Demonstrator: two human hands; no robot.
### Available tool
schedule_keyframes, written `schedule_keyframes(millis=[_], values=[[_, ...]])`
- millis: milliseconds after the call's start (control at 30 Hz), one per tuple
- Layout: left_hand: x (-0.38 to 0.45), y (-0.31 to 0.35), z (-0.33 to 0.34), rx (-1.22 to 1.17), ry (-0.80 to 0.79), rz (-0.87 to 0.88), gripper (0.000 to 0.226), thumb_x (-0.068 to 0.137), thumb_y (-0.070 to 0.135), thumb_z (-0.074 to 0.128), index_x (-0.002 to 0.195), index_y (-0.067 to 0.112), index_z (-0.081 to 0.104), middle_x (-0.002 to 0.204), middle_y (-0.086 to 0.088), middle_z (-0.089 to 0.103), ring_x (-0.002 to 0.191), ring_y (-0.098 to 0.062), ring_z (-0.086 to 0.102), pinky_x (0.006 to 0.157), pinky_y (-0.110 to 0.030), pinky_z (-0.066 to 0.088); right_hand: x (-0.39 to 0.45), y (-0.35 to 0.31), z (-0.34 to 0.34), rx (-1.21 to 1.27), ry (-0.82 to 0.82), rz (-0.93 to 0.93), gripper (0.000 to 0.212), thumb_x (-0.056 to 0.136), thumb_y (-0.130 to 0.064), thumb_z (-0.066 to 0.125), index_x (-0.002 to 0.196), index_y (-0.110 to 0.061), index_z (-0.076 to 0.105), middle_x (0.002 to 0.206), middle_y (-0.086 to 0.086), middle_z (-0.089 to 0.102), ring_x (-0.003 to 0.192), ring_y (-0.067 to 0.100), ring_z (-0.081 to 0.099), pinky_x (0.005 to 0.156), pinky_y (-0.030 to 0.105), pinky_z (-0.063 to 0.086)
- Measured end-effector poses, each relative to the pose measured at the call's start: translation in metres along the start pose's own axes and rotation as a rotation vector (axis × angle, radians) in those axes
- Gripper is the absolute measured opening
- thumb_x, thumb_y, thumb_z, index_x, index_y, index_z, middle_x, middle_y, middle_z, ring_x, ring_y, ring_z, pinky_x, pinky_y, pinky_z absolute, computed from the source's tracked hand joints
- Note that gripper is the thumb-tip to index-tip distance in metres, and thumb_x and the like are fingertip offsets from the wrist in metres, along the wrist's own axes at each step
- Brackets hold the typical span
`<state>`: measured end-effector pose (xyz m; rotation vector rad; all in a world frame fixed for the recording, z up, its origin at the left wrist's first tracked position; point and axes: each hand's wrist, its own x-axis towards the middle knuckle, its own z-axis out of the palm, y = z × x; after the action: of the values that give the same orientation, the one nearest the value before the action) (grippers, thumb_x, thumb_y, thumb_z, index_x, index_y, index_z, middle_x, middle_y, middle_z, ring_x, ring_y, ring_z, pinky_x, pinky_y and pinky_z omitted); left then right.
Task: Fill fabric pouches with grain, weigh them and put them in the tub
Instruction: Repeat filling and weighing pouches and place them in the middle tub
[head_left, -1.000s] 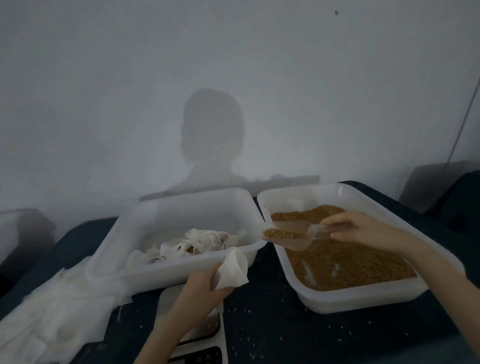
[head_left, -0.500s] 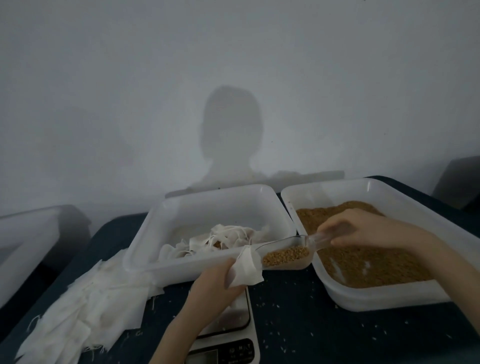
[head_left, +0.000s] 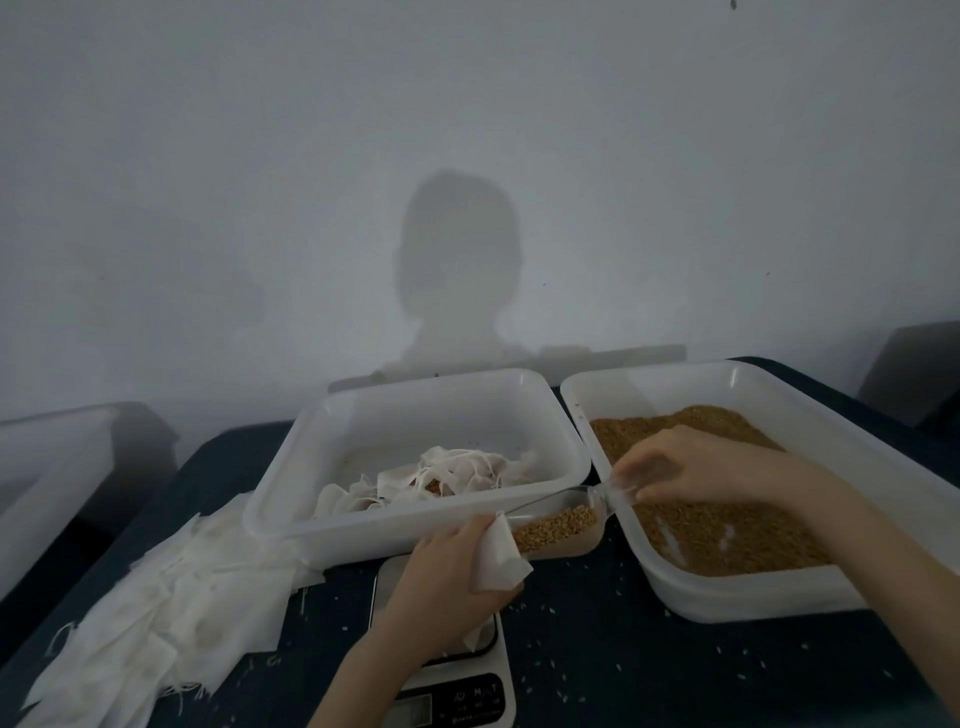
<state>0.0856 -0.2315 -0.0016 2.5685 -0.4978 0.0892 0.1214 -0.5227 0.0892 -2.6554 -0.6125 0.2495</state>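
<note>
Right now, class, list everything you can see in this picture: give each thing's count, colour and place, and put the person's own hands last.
Tub with grain: one, white, right on the table.
Tub with pouches: one, white, centre of the table.
Grain: brown, fills the right tub.
Filled pouches: several, white, in the centre tub.
Fabric pile: white, left on the table.
Scale: one, white, under the left hand.
Scoop: one, clear, holding grain.
Pouch: one, white, at the scoop's mouth.
Table: dark blue, strewn with loose grains.
Left hand: holds the pouch.
Right hand: grips the scoop's handle.

White pouch, clear scoop of golden-brown grain, translucent white tubs, dark blue table.
</note>
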Motion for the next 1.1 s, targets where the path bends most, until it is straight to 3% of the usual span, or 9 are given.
schedule_keyframes(millis=[267,367,433,533,600,700,900,1033,1100], values=[[-0.004,0.005,-0.004,-0.159,-0.036,-0.041,0.085,0.06,0.067,0.062,0.134,0.035,0.035,0.105,0.032,0.043,0.098,0.007,0.045,0.078,-0.011,0.036,0.002,-0.012,-0.003,-0.116,0.009,-0.004,0.031,0.089,-0.036,0.063,0.12,-0.036,0.06,0.106,-0.028,0.054,0.095,-0.014,0.052,0.086,0.013,0.044],[-0.003,0.005,-0.001,-0.148,0.022,-0.063,0.07,0.074,0.059,0.063,0.134,0.032,0.04,0.111,0.024,0.051,0.101,0.003,0.05,0.087,-0.02,0.044,-0.001,-0.022,-0.002,-0.203,0.073,-0.047,0.029,0.091,-0.039,0.058,0.121,-0.037,0.059,0.099,-0.03,0.051,0.09,-0.016,0.047,0.08,0.011,0.039],[-0.002,0.005,0.001,-0.125,0.053,-0.074,0.065,0.079,0.052,0.066,0.135,0.032,0.04,0.112,0.022,0.051,0.102,0.002,0.05,0.09,-0.021,0.045,-0.002,-0.031,-0.001,-0.281,0.137,-0.088,0.025,0.093,-0.035,0.056,0.118,-0.037,0.06,0.093,-0.03,0.048,0.087,-0.014,0.042,0.09,0.016,0.036],[0.0,0.005,0.004,-0.13,0.08,-0.104,0.068,0.078,0.052,0.068,0.136,0.031,0.038,0.117,0.018,0.052,0.105,-0.002,0.05,0.09,-0.022,0.044,0.0,-0.044,0.0,-0.495,0.235,-0.137,0.027,0.097,-0.029,0.052,0.122,-0.037,0.054,0.111,-0.025,0.052,0.11,-0.004,0.041,0.117,0.029,0.01],[0.001,0.007,0.006,-0.152,0.103,-0.127,0.066,0.078,0.052,0.068,0.133,0.03,0.04,0.113,0.017,0.052,0.101,-0.002,0.049,0.084,-0.02,0.042,0.0,-0.055,0.001,-0.646,0.297,-0.172,0.041,0.094,-0.012,0.051,0.129,-0.033,0.05,0.124,-0.017,0.051,0.125,0.005,0.036,0.116,0.036,-0.011],[0.003,0.009,0.007,-0.197,0.141,-0.144,0.056,0.079,0.047,0.07,0.124,0.026,0.044,0.105,0.013,0.056,0.095,-0.004,0.053,0.075,-0.018,0.043,-0.002,-0.078,-0.002,-0.804,0.409,-0.251,0.062,0.075,0.011,0.048,0.128,-0.021,0.054,0.121,-0.002,0.053,0.128,0.017,0.038,0.109,0.043,-0.025],[0.003,0.015,0.01,-0.338,0.222,-0.134,0.031,0.077,0.037,0.075,0.086,0.028,0.047,0.082,0.012,0.059,0.075,0.003,0.056,0.06,-0.011,0.041,0.002,-0.117,-0.002,-1.068,0.548,-0.274,0.062,0.078,0.003,0.014,0.11,-0.019,0.062,0.111,0.001,0.057,0.129,0.023,0.041,0.107,0.052,-0.022],[0.003,0.015,0.008,-0.312,0.238,-0.131,0.034,0.078,0.04,0.074,0.086,0.028,0.043,0.079,0.013,0.054,0.07,-0.001,0.052,0.058,-0.013,0.037,0.003,-0.129,-0.003,-1.16,0.572,-0.251,0.04,0.085,0.001,0.041,0.101,-0.026,0.066,0.102,-0.006,0.06,0.122,0.017,0.049,0.11,0.055,-0.008],[0.003,0.014,0.007,-0.315,0.224,-0.127,0.037,0.078,0.042,0.073,0.098,0.025,0.047,0.089,0.012,0.058,0.081,-0.004,0.056,0.066,-0.018,0.043,0.003,-0.125,-0.003,-1.114,0.517,-0.222,0.045,0.084,0.004,0.036,0.108,-0.023,0.063,0.109,-0.003,0.057,0.127,0.02,0.043,0.106,0.054,-0.02]])
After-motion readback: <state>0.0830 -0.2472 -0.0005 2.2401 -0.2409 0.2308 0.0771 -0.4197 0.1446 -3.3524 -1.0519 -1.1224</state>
